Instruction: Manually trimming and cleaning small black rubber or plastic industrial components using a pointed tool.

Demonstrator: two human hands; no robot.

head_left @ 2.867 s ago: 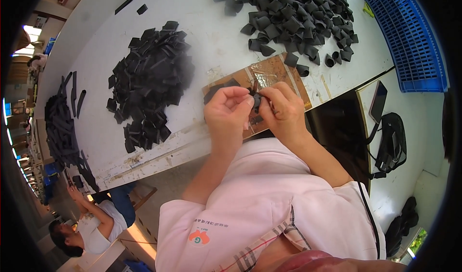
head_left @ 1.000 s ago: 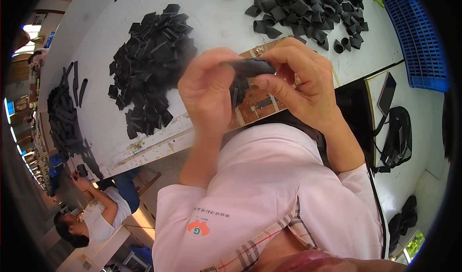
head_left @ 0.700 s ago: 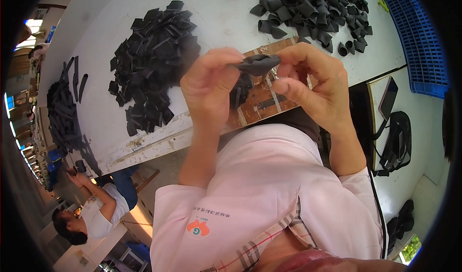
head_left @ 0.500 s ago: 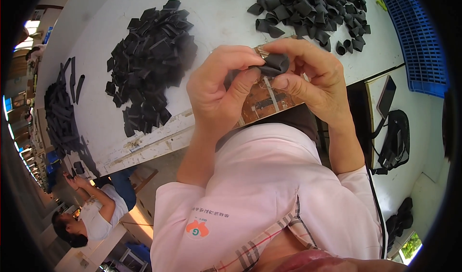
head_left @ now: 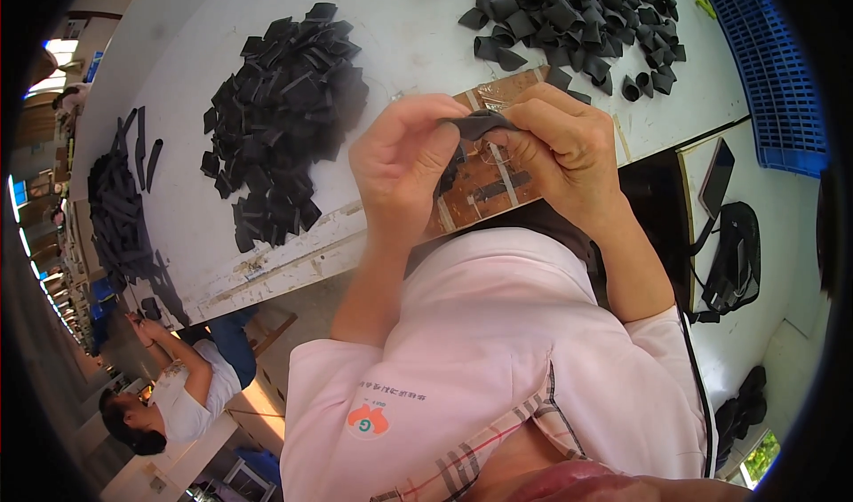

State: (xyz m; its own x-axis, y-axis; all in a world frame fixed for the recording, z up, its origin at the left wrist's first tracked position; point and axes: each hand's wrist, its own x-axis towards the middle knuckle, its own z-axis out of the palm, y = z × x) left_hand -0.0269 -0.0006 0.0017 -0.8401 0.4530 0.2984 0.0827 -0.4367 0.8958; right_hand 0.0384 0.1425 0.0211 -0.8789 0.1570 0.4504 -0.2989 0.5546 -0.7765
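Observation:
Between both hands, above the table's near edge, is a small dark grey piece of bent fabric-like material (head_left: 482,126). My left hand (head_left: 400,164) pinches its left end between thumb and fingers. On its right end, the thumb and curled fingers of my right hand (head_left: 564,147) are closed. More black material (head_left: 453,169) shows just under my left thumb; whether that hand holds it or it lies on the board cannot be made out. Below the hands is a brown board (head_left: 524,187) crossed by strips of clear tape.
A heap of flat black pieces (head_left: 284,111) lies left on the white table (head_left: 391,49), and black strips (head_left: 115,209) farther left. Rolled, cone-like dark pieces (head_left: 569,13) are heaped at the far right. A blue basket (head_left: 773,75) stands right; another person (head_left: 191,378) sits lower left.
My right hand has turned and come slightly left, closer to the left hand. The piece showed an open rolled end; now it looks flatter and bent between my fingers.

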